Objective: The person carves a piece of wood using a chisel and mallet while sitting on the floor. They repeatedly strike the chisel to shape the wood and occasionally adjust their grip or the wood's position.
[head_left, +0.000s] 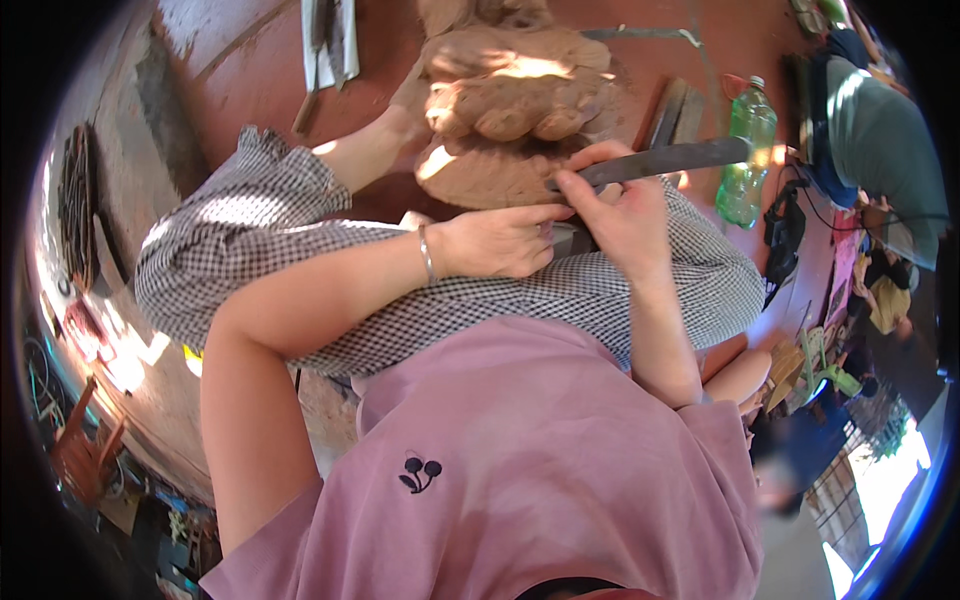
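A brown carved piece (515, 95) with rounded lobes stands on the floor before my crossed legs. Its lowest part is a ridged, fan-like slab (480, 178). My right hand (625, 215) is closed round a long, dark, flat bar-shaped tool (690, 158), whose rounded end sticks out to the right. The tool's other end comes down by my fingertips, at the slab's right edge. My left hand (500, 240) lies close by, its index finger stretched to those fingertips and the other fingers curled. Whatever the curled fingers hold, if anything, is hidden.
A green plastic bottle (745, 150) stands to the right, beside wooden strips (675, 112). More tools lie on a white sheet (330, 45) at the far left. A grey plank (168, 110) is further left. Another person (875, 150) sits at the right.
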